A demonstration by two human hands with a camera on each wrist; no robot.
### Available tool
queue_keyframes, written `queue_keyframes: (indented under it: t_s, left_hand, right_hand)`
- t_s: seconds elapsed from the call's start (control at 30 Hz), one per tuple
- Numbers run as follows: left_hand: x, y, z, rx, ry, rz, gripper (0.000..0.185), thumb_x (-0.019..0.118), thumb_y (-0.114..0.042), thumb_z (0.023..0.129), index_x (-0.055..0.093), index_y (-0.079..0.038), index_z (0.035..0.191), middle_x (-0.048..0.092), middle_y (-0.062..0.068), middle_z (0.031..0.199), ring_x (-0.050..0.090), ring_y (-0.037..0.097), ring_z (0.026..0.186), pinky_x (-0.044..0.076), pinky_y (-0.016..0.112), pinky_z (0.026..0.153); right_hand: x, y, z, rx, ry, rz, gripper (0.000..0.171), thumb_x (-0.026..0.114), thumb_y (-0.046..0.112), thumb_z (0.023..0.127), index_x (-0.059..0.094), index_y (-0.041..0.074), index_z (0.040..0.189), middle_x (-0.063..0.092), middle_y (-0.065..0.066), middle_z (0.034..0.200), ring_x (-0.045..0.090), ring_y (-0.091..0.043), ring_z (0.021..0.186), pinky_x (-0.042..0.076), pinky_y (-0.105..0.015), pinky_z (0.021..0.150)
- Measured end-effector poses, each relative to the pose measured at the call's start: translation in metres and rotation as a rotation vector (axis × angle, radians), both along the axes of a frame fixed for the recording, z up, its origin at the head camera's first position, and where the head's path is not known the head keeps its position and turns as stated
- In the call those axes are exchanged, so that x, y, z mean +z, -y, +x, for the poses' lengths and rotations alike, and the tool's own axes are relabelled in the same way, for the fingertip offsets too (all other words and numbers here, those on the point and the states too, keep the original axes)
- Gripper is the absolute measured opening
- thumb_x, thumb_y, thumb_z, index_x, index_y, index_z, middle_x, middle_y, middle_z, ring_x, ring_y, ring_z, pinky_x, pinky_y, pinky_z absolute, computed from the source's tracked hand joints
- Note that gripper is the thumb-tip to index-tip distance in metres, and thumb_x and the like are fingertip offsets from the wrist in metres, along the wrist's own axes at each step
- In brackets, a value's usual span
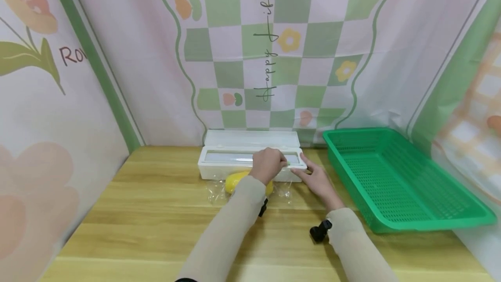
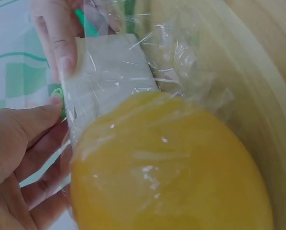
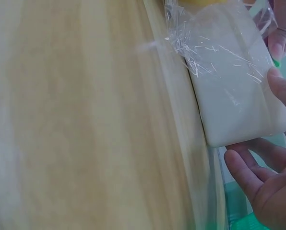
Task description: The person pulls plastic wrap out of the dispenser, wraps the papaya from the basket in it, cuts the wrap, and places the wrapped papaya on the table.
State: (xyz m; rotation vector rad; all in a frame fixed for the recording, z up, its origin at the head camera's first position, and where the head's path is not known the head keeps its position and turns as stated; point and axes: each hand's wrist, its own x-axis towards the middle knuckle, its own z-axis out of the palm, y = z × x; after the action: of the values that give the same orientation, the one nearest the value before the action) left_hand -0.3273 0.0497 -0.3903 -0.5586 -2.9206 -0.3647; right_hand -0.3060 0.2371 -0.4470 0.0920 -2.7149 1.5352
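Left hand [image 1: 268, 164] rests curled on the front rim of the white dispenser [image 1: 219, 164], thumb and fingers closed on a small green slider [image 2: 58, 98] at the box's top edge; the pinch itself shows best in the left wrist view. Right hand [image 1: 318, 180] lies just right of that grip, fingers straight and relaxed, fingertips pressing the dispenser's right end [image 3: 239, 103]; it clasps nothing.

Directly below the left hand, touching the dispenser's front wall, lies a yellow fruit [image 1: 234, 181] on the table [image 1: 137, 212], covered by clear film [image 2: 181, 67] that runs up from the fruit to the box's top edge. Crinkled film edges spread to either side of the fruit, the right one reaching under the right hand's wrist.

The dispenser's lid [image 1: 250, 137] stands open behind both hands, against the backdrop [image 1: 274, 55]. Right of the right hand, near but apart from the box, a green basket [image 1: 426, 223] runs along the table's right edge. Left of the grip and nearer the person the tabletop is bare wood to its edges; curtain walls close both sides.

Legible writing: "Happy Life" in vertical script on the checked backdrop above the hands; "Ro", cut off, on the left curtain [image 1: 70, 55].
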Motion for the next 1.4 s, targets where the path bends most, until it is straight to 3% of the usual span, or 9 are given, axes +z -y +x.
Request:
queue_keyframes:
  t_s: [0.27, 0.53, 0.8, 1.03, 1.4]
  left_hand:
    - [0.001, 0.013, 0.0, -0.053, 0.032, 0.09, 0.017, 0.071, -0.033, 0.094, 0.08, -0.023, 0.105, 0.075, -0.01, 0.103, 0.069, 0.01, 0.096, 0.056, 0.03, 0.085]
    - [0.004, 0.029, 0.003, -0.076, 0.121, 0.184, 0.018, 0.071, -0.026, 0.095, 0.079, -0.014, 0.106, 0.075, -0.003, 0.104, 0.069, 0.013, 0.098, 0.055, 0.024, 0.086]
    - [0.009, 0.041, 0.004, -0.019, 0.059, 0.047, 0.018, 0.071, -0.037, 0.093, 0.08, -0.026, 0.104, 0.074, -0.012, 0.104, 0.068, 0.011, 0.099, 0.056, 0.035, 0.086]
    - [0.009, 0.063, 0.003, -0.011, 0.093, 0.061, 0.02, 0.069, -0.038, 0.094, 0.079, -0.026, 0.107, 0.074, -0.011, 0.107, 0.067, 0.012, 0.101, 0.055, 0.037, 0.087]
    - [0.007, 0.078, 0.001, -0.033, 0.075, 0.051, 0.019, 0.069, -0.038, 0.095, 0.079, -0.027, 0.108, 0.073, -0.011, 0.108, 0.066, 0.012, 0.102, 0.055, 0.036, 0.085]
  right_hand:
    - [0.001, 0.001, 0.002, -0.003, 0.001, 0.014, 0.084, 0.067, 0.057, 0.09, 0.027, 0.028, 0.158, 0.024, -0.015, 0.162, 0.029, -0.038, 0.144, 0.034, -0.054, 0.112]
    - [-0.002, 0.004, 0.001, -0.001, 0.013, 0.016, 0.087, 0.067, 0.059, 0.089, 0.026, 0.027, 0.159, 0.022, -0.017, 0.162, 0.023, -0.038, 0.146, 0.028, -0.055, 0.115]
    - [-0.002, 0.001, -0.001, -0.011, 0.02, 0.03, 0.089, 0.066, 0.064, 0.087, 0.024, 0.031, 0.159, 0.02, -0.016, 0.163, 0.017, -0.039, 0.148, 0.021, -0.058, 0.117]
    - [-0.001, -0.003, 0.002, 0.005, 0.018, 0.023, 0.09, 0.064, 0.065, 0.088, 0.022, 0.031, 0.159, 0.017, -0.014, 0.164, 0.016, -0.04, 0.148, 0.021, -0.06, 0.116]
    - [-0.003, -0.002, 0.001, 0.008, 0.022, 0.007, 0.088, 0.065, 0.063, 0.088, 0.023, 0.033, 0.159, 0.017, -0.011, 0.165, 0.014, -0.038, 0.149, 0.02, -0.06, 0.116]
